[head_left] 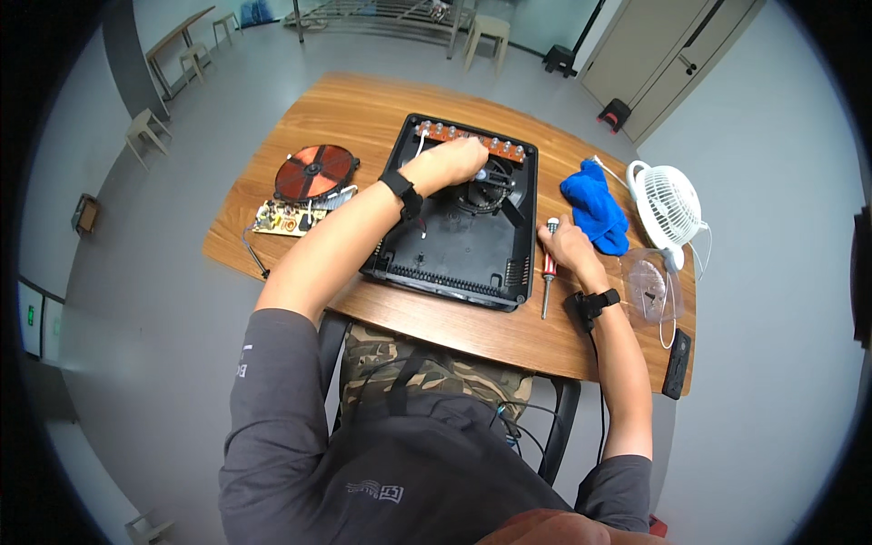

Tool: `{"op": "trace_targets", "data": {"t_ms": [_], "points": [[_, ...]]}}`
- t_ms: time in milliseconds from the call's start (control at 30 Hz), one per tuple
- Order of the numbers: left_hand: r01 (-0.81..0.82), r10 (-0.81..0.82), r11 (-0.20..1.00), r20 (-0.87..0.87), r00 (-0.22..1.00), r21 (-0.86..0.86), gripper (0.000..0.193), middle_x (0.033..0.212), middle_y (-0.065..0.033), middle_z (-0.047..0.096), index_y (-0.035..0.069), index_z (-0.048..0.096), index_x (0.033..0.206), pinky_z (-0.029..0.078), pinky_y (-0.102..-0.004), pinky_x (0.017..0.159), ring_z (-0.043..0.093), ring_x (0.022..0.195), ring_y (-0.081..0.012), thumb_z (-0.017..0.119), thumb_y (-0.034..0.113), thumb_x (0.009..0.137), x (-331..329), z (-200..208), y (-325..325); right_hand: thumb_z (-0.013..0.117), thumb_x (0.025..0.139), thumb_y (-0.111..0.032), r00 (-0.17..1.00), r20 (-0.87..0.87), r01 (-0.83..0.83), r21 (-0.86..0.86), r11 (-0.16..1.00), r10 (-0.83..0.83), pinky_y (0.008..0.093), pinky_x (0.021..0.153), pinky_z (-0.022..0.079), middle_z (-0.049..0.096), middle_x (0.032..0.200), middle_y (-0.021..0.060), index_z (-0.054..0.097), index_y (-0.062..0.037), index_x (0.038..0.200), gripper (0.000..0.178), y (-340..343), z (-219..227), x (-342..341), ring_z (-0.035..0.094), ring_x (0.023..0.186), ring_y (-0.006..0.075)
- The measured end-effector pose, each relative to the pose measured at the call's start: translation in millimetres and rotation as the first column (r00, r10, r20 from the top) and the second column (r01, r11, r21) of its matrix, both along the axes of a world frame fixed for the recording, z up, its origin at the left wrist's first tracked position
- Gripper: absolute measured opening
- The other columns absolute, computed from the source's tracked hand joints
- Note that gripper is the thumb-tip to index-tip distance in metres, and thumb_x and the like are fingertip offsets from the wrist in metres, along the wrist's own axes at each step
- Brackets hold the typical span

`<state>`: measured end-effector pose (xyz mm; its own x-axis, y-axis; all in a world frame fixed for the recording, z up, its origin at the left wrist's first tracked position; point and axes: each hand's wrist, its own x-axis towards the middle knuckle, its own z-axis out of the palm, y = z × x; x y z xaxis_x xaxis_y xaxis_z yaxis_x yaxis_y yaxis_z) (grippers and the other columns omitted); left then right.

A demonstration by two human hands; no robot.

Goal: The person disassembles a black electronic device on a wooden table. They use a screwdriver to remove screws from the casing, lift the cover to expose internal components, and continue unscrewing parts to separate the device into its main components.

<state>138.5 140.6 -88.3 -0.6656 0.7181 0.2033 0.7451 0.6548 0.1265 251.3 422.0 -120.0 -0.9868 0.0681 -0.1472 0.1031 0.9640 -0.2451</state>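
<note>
An open black plastic housing (445, 245), apparently the lower shell of an induction cooker, lies on the wooden table in front of me. My left hand (454, 162) reaches over its far part, fingers closed beside the black cooling fan (489, 193). What those fingers pinch, if anything, is hidden. Just beyond them a narrow orange-brown circuit board (509, 148) with a row of round parts runs along the far edge. To the right of the housing, my right hand (569, 245) is closed around a red-and-white screwdriver (549, 265), its shaft pointing toward me.
Left on the table are a round copper coil (314, 173) and a yellowish circuit board (289, 218). At the right sit a blue cloth (595, 209), a white fan (668, 202), a clear dish (647, 304) with small dark pieces, and a black oblong device (677, 363).
</note>
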Motion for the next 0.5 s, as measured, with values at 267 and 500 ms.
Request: {"op": "trace_targets", "data": {"t_ms": [267, 500], "points": [[0.060, -0.066, 0.997, -0.138, 0.988, -0.043, 0.012, 0.082, -0.0214, 0.072, 0.001, 0.073, 0.079, 0.059, -0.0396, 0.071, 0.074, 0.079, -0.0328, 0.062, 0.005, 0.081, -4.9, -9.7, -4.7, 0.055, 0.094, -0.053, 0.999, -0.039, -0.018, 0.014, 1.000, 0.018, 0.0529, 0.088, 0.052, 0.067, 0.103, 0.0353, 0.055, 0.0056, 0.116, 0.062, -5.4, -1.0, 0.0, 0.065, 0.100, 0.0505], [0.004, -0.005, 0.998, -0.013, 1.000, -0.064, 0.013, 0.098, -0.0249, 0.070, -0.008, 0.069, 0.088, 0.055, -0.0435, 0.085, 0.069, 0.096, -0.0393, 0.062, 0.001, 0.082, 1.3, -2.5, 0.9, 0.058, 0.092, -0.052, 0.999, -0.019, 0.028, 0.027, 0.999, -0.028, 0.0517, 0.091, 0.052, 0.067, 0.109, 0.0343, 0.056, 0.0050, 0.120, 0.063, -8.0, 2.5, 0.2, 0.065, 0.104, 0.0488]]}}
